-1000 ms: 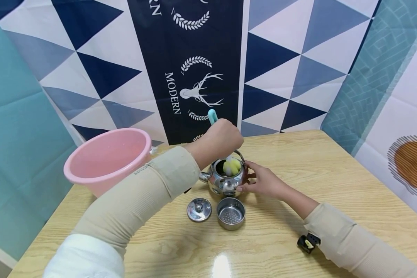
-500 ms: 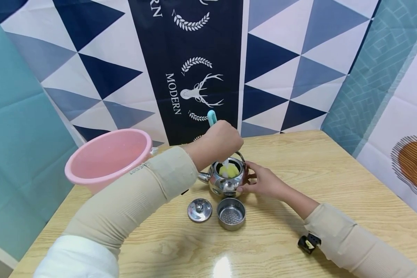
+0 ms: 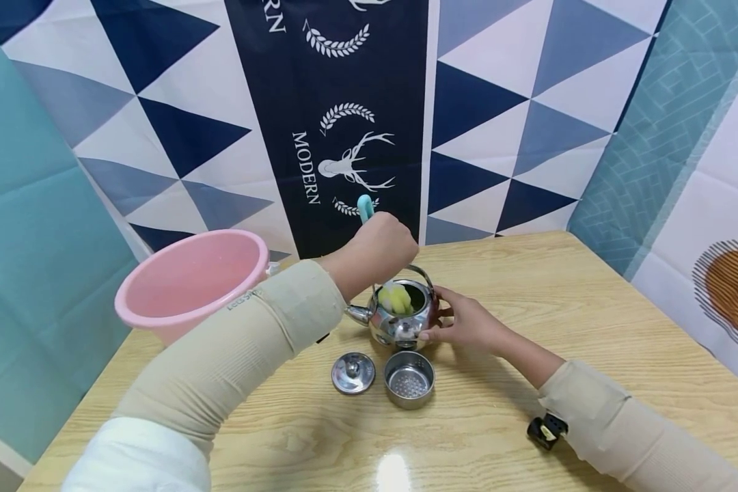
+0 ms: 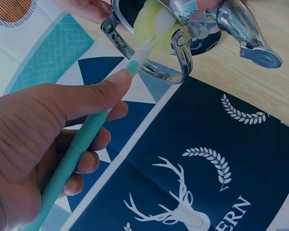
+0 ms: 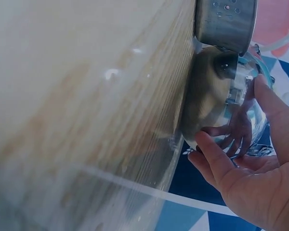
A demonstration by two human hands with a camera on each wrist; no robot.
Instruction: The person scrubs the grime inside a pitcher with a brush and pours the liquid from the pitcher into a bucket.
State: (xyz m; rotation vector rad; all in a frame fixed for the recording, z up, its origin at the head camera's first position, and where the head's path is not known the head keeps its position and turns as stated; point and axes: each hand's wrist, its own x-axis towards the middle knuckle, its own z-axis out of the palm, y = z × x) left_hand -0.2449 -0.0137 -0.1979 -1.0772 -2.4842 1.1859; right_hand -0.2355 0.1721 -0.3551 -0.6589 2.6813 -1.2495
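Note:
My left hand (image 3: 386, 251) grips the turquoise handle (image 4: 85, 134) of a sponge brush, thumb laid along it in the left wrist view. The brush's yellow sponge head (image 3: 395, 299) sits in the mouth of a shiny metal teapot (image 3: 401, 332), against the spout side of the opening. The teapot stands upright and lidless, spout to the left, its hoop handle raised. On its right side my right hand (image 3: 466, 320) holds the body, thumb toward the front and fingers behind. In the right wrist view the fingers are spread around the curved, reflecting wall (image 5: 248, 110).
In front of the teapot lie its metal lid (image 3: 353, 373) and a round perforated strainer basket (image 3: 409, 403), side by side. A pink basin (image 3: 190, 277) stands at the left rear of the wooden table (image 3: 467, 437). Patterned cloth hangs close behind.
The sponge head has shifted from the right part of the teapot's opening to the left part, and the left hand has moved slightly left with it. The right hand and teapot stay put.

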